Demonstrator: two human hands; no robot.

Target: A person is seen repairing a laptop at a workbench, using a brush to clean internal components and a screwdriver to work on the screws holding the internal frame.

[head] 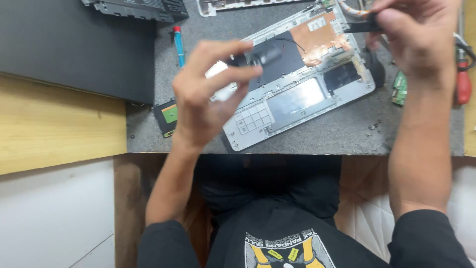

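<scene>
An opened silver laptop base [297,101] lies tilted on the grey work mat [337,134], its inside facing up with a copper foil patch [317,35] and a black sheet. My left hand [208,94] is raised above its left half and pinches a small black cylindrical part [260,55], from which a thin black wire runs toward the copper patch. My right hand [421,34] is at the upper right corner of the base, fingers closed on a thin black tool or strip [358,27] that points left.
A closed dark laptop [74,44] lies at the upper left. A blue pen-like tool [178,44] and a small black card with a green patch [167,116] sit left of the base. A green circuit board [399,89] and red-handled tool [463,84] lie at right.
</scene>
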